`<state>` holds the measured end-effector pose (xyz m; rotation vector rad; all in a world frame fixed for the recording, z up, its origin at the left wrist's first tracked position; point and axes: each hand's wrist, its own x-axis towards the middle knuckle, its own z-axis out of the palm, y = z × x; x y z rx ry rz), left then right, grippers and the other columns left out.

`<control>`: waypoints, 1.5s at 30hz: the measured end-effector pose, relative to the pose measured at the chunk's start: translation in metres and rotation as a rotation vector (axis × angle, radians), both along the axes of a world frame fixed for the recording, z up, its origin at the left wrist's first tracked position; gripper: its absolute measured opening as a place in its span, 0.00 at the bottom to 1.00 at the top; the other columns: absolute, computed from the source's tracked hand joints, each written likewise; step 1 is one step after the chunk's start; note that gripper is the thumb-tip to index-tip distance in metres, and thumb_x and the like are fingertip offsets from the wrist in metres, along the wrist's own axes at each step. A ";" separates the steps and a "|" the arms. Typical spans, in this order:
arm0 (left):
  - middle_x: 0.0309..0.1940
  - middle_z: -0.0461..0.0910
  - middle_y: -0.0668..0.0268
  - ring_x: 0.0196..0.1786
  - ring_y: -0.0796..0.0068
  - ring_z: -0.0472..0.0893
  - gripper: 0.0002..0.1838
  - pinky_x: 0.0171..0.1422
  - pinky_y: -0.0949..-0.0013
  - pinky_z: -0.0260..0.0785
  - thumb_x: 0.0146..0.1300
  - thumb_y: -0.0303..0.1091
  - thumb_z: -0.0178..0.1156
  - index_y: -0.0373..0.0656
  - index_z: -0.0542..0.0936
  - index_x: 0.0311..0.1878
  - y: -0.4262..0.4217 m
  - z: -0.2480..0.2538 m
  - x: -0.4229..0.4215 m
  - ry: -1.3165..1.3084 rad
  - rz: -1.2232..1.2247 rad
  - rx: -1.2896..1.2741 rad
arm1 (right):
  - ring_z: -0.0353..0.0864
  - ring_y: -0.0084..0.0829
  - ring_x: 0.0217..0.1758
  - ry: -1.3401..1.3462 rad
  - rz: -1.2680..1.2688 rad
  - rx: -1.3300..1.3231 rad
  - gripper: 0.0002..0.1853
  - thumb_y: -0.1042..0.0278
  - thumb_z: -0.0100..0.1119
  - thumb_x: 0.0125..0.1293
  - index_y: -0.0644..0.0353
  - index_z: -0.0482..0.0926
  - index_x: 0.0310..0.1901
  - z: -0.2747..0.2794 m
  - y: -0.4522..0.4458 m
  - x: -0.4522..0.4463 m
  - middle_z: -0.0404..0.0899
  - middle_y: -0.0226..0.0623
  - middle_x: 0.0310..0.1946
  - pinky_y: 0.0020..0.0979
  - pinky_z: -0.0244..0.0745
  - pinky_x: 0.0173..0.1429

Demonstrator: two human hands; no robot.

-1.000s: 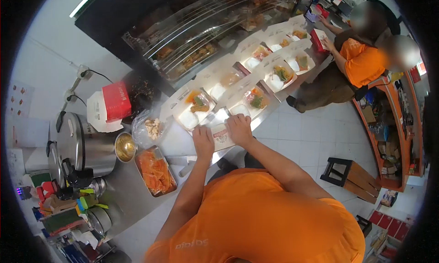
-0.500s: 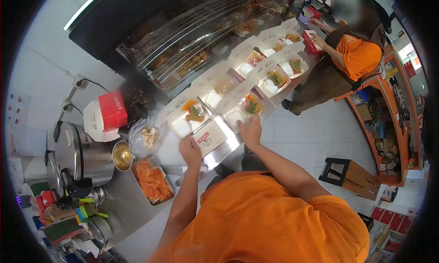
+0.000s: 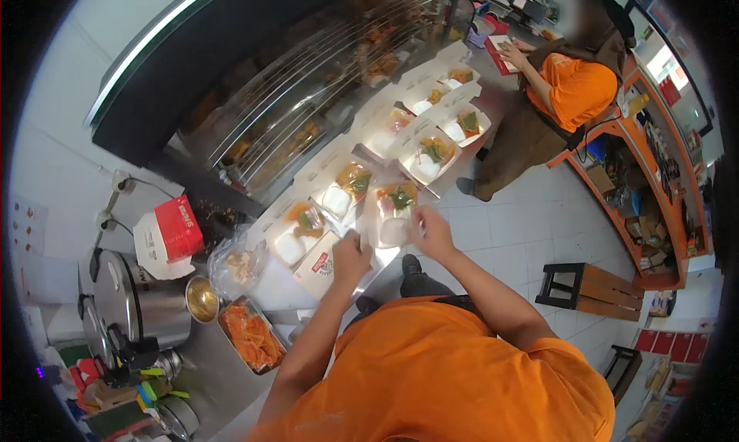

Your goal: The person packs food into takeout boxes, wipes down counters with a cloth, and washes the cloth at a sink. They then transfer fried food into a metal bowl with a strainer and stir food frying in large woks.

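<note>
My left hand (image 3: 352,257) is closed beside the white box lid with a red label (image 3: 320,265); whether its fingers pinch anything is hidden. On the right edge of an open food box (image 3: 393,219) with rice and greens, my right hand (image 3: 433,233) has its fingers closed. That box is slightly blurred and stands near the counter's front edge. Just left of it is another open box with rice and greens (image 3: 337,200). A box with rice and fried food (image 3: 291,247) lies behind the lid. More open boxes (image 3: 428,161) run along the counter towards the back right.
A glass food display (image 3: 308,96) stands behind the boxes. To the left are a red box (image 3: 178,228), a plastic bag (image 3: 237,265), a metal bowl (image 3: 202,300), an orange-filled tray (image 3: 251,336) and a large pot (image 3: 146,303). A co-worker (image 3: 573,88) holds a red box.
The box by my right hand has shifted and turned. My left hand has moved right along the labelled lid. The view has turned, and the co-worker's hand is now over the red box.
</note>
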<state>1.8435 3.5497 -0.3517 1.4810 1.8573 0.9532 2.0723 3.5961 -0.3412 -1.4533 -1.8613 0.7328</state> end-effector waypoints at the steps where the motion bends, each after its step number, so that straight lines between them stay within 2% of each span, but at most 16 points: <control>1: 0.26 0.82 0.54 0.29 0.56 0.83 0.09 0.40 0.56 0.77 0.59 0.30 0.67 0.36 0.77 0.33 -0.014 0.012 0.008 -0.045 0.009 -0.112 | 0.84 0.56 0.41 0.050 0.255 0.022 0.11 0.67 0.65 0.65 0.62 0.78 0.44 0.002 -0.008 -0.001 0.83 0.51 0.39 0.48 0.79 0.44; 2: 0.28 0.83 0.55 0.30 0.59 0.84 0.08 0.40 0.57 0.77 0.60 0.29 0.66 0.36 0.77 0.35 -0.025 0.017 0.016 -0.090 0.021 -0.231 | 0.85 0.55 0.42 0.102 0.512 0.041 0.11 0.65 0.64 0.66 0.61 0.81 0.45 0.003 -0.018 -0.003 0.84 0.50 0.40 0.48 0.80 0.45; 5: 0.40 0.83 0.58 0.42 0.64 0.84 0.13 0.49 0.60 0.78 0.62 0.27 0.65 0.36 0.75 0.48 -0.028 -0.002 0.027 -0.214 -0.144 -0.289 | 0.86 0.54 0.44 -0.248 0.571 -0.274 0.10 0.66 0.63 0.65 0.61 0.84 0.44 0.050 -0.044 -0.019 0.86 0.50 0.40 0.49 0.80 0.47; 7: 0.51 0.80 0.57 0.54 0.63 0.81 0.21 0.60 0.59 0.75 0.63 0.25 0.65 0.35 0.71 0.57 -0.018 -0.040 0.015 -0.255 -0.191 -0.293 | 0.86 0.54 0.43 -0.362 0.494 -0.193 0.08 0.69 0.62 0.63 0.61 0.84 0.42 0.007 -0.041 0.001 0.86 0.50 0.37 0.51 0.80 0.47; 9: 0.68 0.68 0.49 0.73 0.57 0.69 0.33 0.80 0.57 0.59 0.62 0.22 0.67 0.33 0.63 0.68 -0.015 -0.005 0.023 -0.551 -0.030 -0.185 | 0.85 0.54 0.45 -0.470 0.392 -0.229 0.08 0.74 0.60 0.59 0.62 0.84 0.40 -0.004 -0.042 0.028 0.85 0.53 0.38 0.50 0.80 0.48; 12: 0.76 0.55 0.48 0.80 0.58 0.57 0.36 0.85 0.57 0.47 0.63 0.19 0.65 0.31 0.59 0.71 0.005 -0.042 0.018 -0.526 -0.170 0.090 | 0.81 0.55 0.57 -0.323 0.273 -0.096 0.10 0.77 0.52 0.66 0.64 0.83 0.42 0.010 -0.032 0.059 0.83 0.55 0.49 0.45 0.79 0.59; 13: 0.73 0.64 0.47 0.78 0.55 0.64 0.33 0.82 0.57 0.55 0.64 0.18 0.63 0.32 0.63 0.71 0.006 -0.041 0.027 -0.632 -0.173 0.139 | 0.79 0.55 0.60 -0.291 0.208 -0.090 0.10 0.81 0.55 0.64 0.66 0.81 0.45 0.015 -0.030 0.060 0.78 0.56 0.57 0.46 0.78 0.62; 16: 0.67 0.73 0.46 0.73 0.53 0.72 0.26 0.75 0.56 0.66 0.65 0.17 0.60 0.35 0.70 0.67 0.006 -0.012 0.023 -0.373 -0.261 -0.143 | 0.79 0.53 0.58 -0.153 0.159 0.201 0.17 0.80 0.69 0.56 0.65 0.79 0.48 0.006 -0.019 0.056 0.73 0.53 0.64 0.45 0.78 0.60; 19: 0.60 0.79 0.47 0.66 0.51 0.78 0.18 0.65 0.56 0.74 0.65 0.18 0.60 0.38 0.77 0.59 0.005 -0.033 0.016 -0.333 -0.291 -0.094 | 0.80 0.52 0.57 0.160 0.117 0.051 0.24 0.79 0.72 0.54 0.62 0.77 0.53 -0.011 -0.011 0.057 0.69 0.53 0.67 0.44 0.78 0.61; 22: 0.61 0.78 0.46 0.64 0.52 0.80 0.17 0.59 0.60 0.78 0.65 0.21 0.62 0.38 0.78 0.57 0.008 -0.041 0.011 0.159 -0.338 0.314 | 0.81 0.50 0.55 -0.081 0.215 0.055 0.24 0.75 0.73 0.57 0.60 0.78 0.56 -0.007 -0.013 0.073 0.70 0.52 0.66 0.41 0.79 0.61; 25: 0.62 0.77 0.48 0.63 0.56 0.80 0.19 0.56 0.62 0.80 0.65 0.23 0.64 0.38 0.78 0.60 0.001 -0.030 0.013 0.228 -0.106 0.389 | 0.82 0.46 0.53 -0.100 0.006 -0.035 0.21 0.70 0.69 0.65 0.58 0.78 0.59 -0.012 -0.016 0.080 0.70 0.50 0.66 0.39 0.79 0.60; 28: 0.64 0.76 0.50 0.57 0.63 0.82 0.21 0.49 0.66 0.80 0.67 0.24 0.64 0.40 0.78 0.64 0.022 -0.063 0.011 -0.254 0.023 0.146 | 0.80 0.52 0.57 0.164 -0.132 -0.263 0.20 0.61 0.64 0.71 0.59 0.77 0.60 -0.027 0.003 0.070 0.72 0.51 0.64 0.47 0.78 0.59; 32: 0.64 0.77 0.54 0.46 0.76 0.82 0.29 0.35 0.78 0.72 0.72 0.24 0.58 0.45 0.67 0.75 0.049 -0.027 0.030 -0.763 -0.031 -0.156 | 0.81 0.44 0.57 0.392 -0.091 -0.573 0.22 0.62 0.61 0.72 0.59 0.75 0.64 -0.037 0.042 0.075 0.79 0.52 0.54 0.42 0.77 0.60; 36: 0.57 0.80 0.62 0.42 0.80 0.79 0.28 0.35 0.78 0.69 0.76 0.27 0.55 0.45 0.63 0.77 0.058 -0.028 0.036 -0.799 0.027 -0.222 | 0.83 0.38 0.53 0.528 0.034 -0.574 0.28 0.59 0.59 0.73 0.58 0.67 0.70 -0.056 0.056 0.079 0.83 0.51 0.47 0.40 0.77 0.60; 40: 0.45 0.82 0.67 0.33 0.83 0.74 0.16 0.39 0.75 0.67 0.76 0.35 0.56 0.43 0.76 0.64 0.067 -0.034 0.038 -0.623 0.172 -0.282 | 0.85 0.42 0.49 0.364 0.013 -0.609 0.33 0.55 0.59 0.73 0.57 0.60 0.74 -0.050 0.066 0.080 0.85 0.52 0.47 0.42 0.77 0.59; 45: 0.23 0.80 0.71 0.28 0.80 0.74 0.18 0.36 0.71 0.65 0.74 0.43 0.59 0.40 0.87 0.35 0.072 -0.038 0.036 -0.410 0.195 -0.260 | 0.86 0.52 0.45 0.213 -0.085 -0.486 0.20 0.55 0.61 0.72 0.64 0.78 0.54 -0.065 0.065 0.071 0.85 0.56 0.41 0.45 0.78 0.52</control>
